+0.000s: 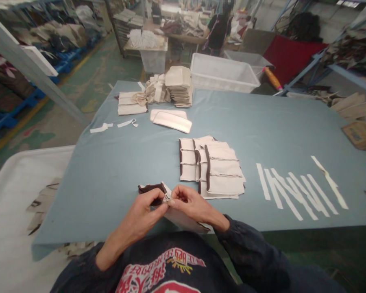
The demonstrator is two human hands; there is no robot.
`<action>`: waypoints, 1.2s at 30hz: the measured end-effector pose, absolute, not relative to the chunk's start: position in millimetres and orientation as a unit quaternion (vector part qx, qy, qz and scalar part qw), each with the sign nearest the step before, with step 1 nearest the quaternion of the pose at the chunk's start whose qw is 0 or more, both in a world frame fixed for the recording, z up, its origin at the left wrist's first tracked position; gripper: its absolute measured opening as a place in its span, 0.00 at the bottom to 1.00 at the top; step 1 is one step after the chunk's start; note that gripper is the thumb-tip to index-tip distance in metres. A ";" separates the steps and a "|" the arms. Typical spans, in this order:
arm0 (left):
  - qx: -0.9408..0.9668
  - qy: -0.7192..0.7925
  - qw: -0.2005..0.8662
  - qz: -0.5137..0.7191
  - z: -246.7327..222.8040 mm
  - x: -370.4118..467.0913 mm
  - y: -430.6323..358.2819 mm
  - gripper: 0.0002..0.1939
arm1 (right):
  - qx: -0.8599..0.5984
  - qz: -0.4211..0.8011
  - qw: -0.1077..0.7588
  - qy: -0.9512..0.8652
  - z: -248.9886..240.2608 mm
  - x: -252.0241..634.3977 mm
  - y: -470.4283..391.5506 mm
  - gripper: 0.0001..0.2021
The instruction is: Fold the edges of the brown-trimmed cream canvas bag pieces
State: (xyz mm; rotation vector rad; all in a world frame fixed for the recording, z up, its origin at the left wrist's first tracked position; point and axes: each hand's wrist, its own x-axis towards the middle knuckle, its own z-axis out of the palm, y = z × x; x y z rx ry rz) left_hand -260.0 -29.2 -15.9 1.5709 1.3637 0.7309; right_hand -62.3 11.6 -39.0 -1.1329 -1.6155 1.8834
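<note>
Near the table's front edge, a beige fabric piece with dark brown trim [183, 217] is pinched between both hands. My left hand [146, 209] closes thumb and finger on its trimmed edge. Right beside it, almost touching, my right hand [190, 203] grips the same edge with fingertips together. The exact spot between the fingertips is too small to make out. Just beyond my right hand lies an overlapping pile of similar beige pieces with brown edging [224, 169]. Several white strips [288, 193] are spread on the table to the right.
On the blue-green table [134, 152] lie two pale flat plates [172, 121], with stacked beige fabric [179, 85] behind them. A clear plastic bin [222, 75] stands past the far edge. A white bin [27, 175] is at the left. A person [218, 32] is in the background.
</note>
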 end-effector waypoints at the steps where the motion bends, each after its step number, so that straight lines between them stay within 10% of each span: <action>1: 0.634 0.557 0.449 0.293 -17.4 -260.5 -29.5 0.10 | -0.393 0.701 0.194 -0.562 -43.1 -62.5 13.1 0.21; 15: 0.573 0.512 0.589 0.250 -28.0 -271.3 -25.3 0.12 | -0.359 0.770 0.164 -0.502 -66.8 -63.6 14.9 0.32; 36: 0.567 0.564 0.516 0.306 -46.4 -264.7 -29.0 0.14 | -0.431 0.623 0.214 -0.617 -63.8 -72.2 10.5 0.15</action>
